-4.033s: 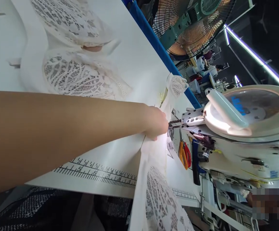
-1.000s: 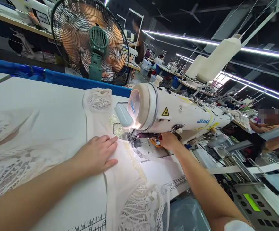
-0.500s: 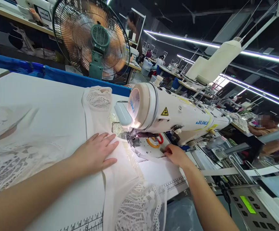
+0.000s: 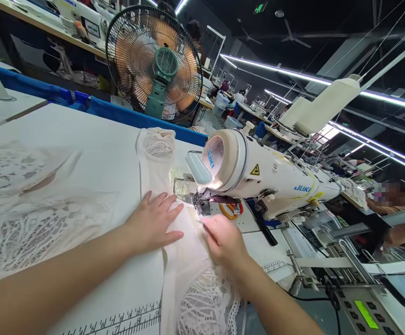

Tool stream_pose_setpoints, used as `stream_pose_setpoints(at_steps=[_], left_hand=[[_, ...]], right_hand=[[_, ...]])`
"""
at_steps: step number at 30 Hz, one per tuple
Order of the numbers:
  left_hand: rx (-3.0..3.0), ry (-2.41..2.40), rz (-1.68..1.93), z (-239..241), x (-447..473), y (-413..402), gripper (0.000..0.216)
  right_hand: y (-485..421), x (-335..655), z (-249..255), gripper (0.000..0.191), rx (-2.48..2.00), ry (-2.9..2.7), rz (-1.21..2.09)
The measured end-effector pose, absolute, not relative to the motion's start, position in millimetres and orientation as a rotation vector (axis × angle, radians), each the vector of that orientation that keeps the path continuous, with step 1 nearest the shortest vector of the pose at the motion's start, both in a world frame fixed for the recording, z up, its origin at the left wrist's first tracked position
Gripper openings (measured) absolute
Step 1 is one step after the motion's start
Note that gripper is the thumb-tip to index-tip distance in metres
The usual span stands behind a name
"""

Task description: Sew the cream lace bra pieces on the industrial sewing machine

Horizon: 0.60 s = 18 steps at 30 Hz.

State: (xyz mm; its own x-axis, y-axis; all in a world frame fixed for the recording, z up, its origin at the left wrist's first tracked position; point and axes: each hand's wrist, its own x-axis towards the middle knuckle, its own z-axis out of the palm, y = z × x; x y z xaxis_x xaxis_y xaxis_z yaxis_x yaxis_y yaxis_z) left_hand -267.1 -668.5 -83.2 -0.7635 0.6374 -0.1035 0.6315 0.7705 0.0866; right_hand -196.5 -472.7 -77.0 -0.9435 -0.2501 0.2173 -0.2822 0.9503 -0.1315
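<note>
White lace-trimmed fabric (image 4: pixel 185 253) runs under the needle area of a JUKI sewing machine (image 4: pixel 237 163). My left hand (image 4: pixel 155 223) lies flat on it, fingers spread, left of the presser foot (image 4: pixel 199 204). Close to the foot, on the fabric's right edge, my right hand (image 4: pixel 225 239) is closed in a pinch. A small thin tip shows at its fingers, too little to name. Lace (image 4: pixel 202 302) forms the lower part of the fabric. Orange-and-red handles (image 4: pixel 228 211) lie on the machine bed behind my right hand.
More white lace pieces (image 4: pixel 38 223) cover the table's left side. A fan (image 4: pixel 157 60) stands beyond the blue edge (image 4: pixel 118 114). Ruler markings (image 4: pixel 129 321) run along the front. A control panel (image 4: pixel 366 314) is at right, thread cones (image 4: pixel 331 104) above.
My right hand has moved left from the machine bed onto the fabric near the presser foot. A dark bar now shows where it was. My left hand stays flat; the view has shifted.
</note>
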Motion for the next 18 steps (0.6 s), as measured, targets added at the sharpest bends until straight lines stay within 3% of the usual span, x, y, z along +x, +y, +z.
stream_pose_setpoints(at_steps=[5,18], left_hand=[[0.955,2.828,0.092,-79,-263,-670,0.068],[0.950,2.799,0.041,-75,-262,-672,0.067]], right_hand=[[-516,-242,-84,0.050,0.311,-3.056,-0.094],[-520,-255,-84,0.037,0.351,-3.066,-0.125]])
